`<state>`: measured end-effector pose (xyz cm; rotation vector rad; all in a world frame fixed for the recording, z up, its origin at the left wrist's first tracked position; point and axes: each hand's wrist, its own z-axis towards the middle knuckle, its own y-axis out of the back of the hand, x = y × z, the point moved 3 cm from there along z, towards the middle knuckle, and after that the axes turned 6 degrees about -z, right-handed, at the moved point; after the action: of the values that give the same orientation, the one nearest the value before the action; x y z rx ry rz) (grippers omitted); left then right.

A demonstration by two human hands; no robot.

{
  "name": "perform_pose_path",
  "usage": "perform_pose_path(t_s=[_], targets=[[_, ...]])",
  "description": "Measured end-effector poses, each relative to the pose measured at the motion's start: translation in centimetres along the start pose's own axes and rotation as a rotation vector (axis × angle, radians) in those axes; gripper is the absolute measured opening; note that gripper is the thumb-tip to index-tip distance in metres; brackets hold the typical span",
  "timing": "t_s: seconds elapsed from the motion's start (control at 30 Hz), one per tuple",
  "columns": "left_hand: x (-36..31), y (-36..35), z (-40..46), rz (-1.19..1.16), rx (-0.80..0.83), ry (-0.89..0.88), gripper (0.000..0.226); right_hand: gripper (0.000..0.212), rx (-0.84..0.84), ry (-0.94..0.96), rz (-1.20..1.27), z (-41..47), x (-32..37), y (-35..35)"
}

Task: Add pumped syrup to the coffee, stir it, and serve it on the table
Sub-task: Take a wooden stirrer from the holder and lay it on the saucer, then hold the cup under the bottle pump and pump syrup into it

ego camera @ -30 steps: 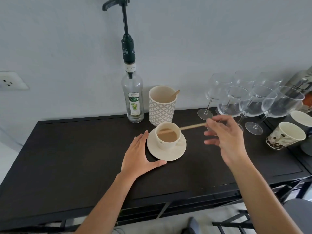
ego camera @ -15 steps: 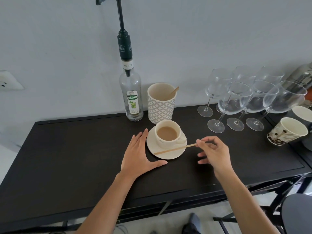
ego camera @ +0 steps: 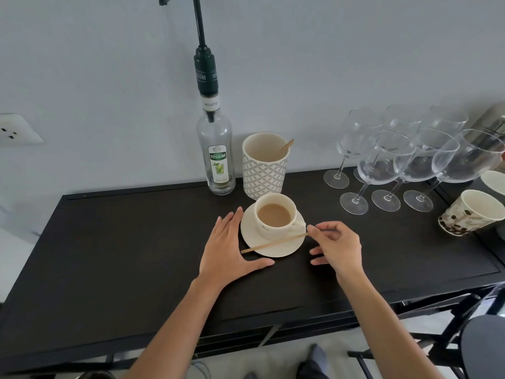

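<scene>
A cream cup of milky coffee (ego camera: 275, 216) stands on a cream saucer (ego camera: 284, 248) on the black table (ego camera: 123, 242). A wooden stir stick (ego camera: 273, 243) lies across the saucer's front, in front of the cup. My right hand (ego camera: 337, 246) pinches the stick's right end between thumb and forefinger. My left hand (ego camera: 228, 248) lies flat on the table, fingers straight, touching the saucer's left rim. The clear syrup bottle (ego camera: 217, 157) with a tall dark green pump (ego camera: 205, 69) stands behind the cup at the wall.
A patterned holder (ego camera: 263, 170) with another wooden stick stands right of the bottle. Several wine glasses (ego camera: 388, 160) crowd the back right. A paper cup with coffee-bean print (ego camera: 470, 213) sits at the far right. A chair (ego camera: 470, 337) is below the table's right edge.
My right hand took the stick out of the coffee, brought it down and laid it on the saucer's front. The left hand stayed flat beside the saucer.
</scene>
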<state>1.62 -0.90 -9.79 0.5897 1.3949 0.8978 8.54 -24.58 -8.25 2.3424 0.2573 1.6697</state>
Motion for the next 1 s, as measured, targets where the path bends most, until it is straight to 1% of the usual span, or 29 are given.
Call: perform_pose_path(t_s=[0.2,0.3,0.47,0.63,0.87,0.93,1.0], targets=[[0.22,-0.2,0.07,0.004,-0.004,-0.006,0.133,0.025,-0.01,0.112,-0.154,-0.52,-0.17,0.17],[0.23,-0.18,0.15,0.003,-0.007,-0.007,0.132,0.019,0.002,0.167,-0.253,-0.63,-0.33,0.16],[0.3,-0.18,0.18,-0.007,-0.001,-0.004,0.133,0.018,-0.006,0.202,-0.37,-0.6,-0.4,-0.2],[0.37,-0.24,0.22,-0.006,-0.001,-0.006,0.133,0.021,-0.005,0.215,-0.413,-0.49,-0.37,-0.58],[0.62,-0.45,0.29,-0.007,-0.001,-0.008,0.133,0.023,-0.063,0.257,-0.418,-0.39,-0.66,-0.5],[0.64,-0.48,0.33,-0.006,-0.004,-0.013,0.133,0.022,-0.096,0.288,-0.437,-0.34,-0.61,-0.34],[0.68,-0.49,0.33,-0.008,-0.008,-0.015,0.133,0.024,-0.13,0.34,-0.508,-0.21,-0.46,-0.05]])
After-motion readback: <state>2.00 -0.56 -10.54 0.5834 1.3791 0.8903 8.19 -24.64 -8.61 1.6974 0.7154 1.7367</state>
